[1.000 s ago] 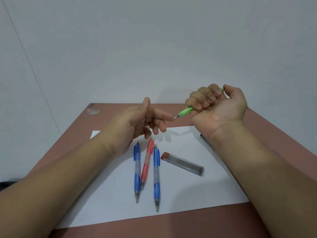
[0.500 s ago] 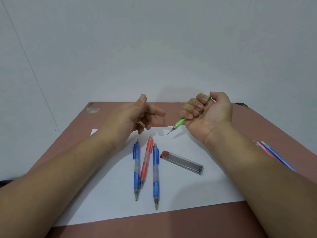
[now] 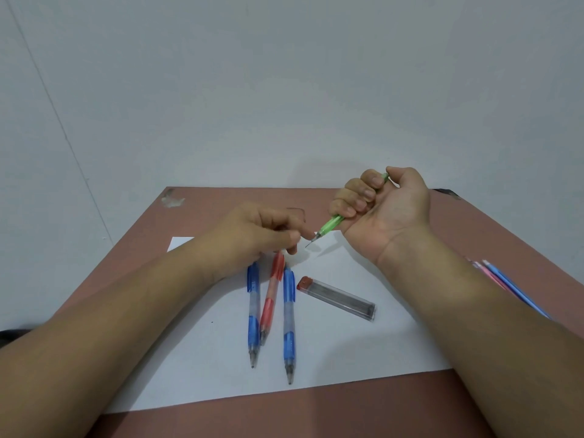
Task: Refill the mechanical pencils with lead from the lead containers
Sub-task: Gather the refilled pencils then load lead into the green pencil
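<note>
My right hand (image 3: 388,213) grips a green mechanical pencil (image 3: 330,226) in its fist, palm up, with the tip pointing down and left. My left hand (image 3: 252,235) hovers palm down just left of that tip, fingers curled downward over the top ends of the pencils on the paper. I see nothing between its fingers, which are partly hidden. Two blue pencils (image 3: 253,314) (image 3: 288,324) and a red pencil (image 3: 271,295) lie side by side on the white paper (image 3: 347,358). A clear lead container (image 3: 336,298) with a red cap lies to their right.
The paper lies on a reddish-brown table (image 3: 347,412) against a pale wall. Pink and blue pencils (image 3: 505,282) lie on the table at the right, partly behind my right forearm.
My left hand has turned palm down and dropped toward the tops of the lying pencils, away from the green pencil's tip. My right hand with the pencil has moved slightly.
</note>
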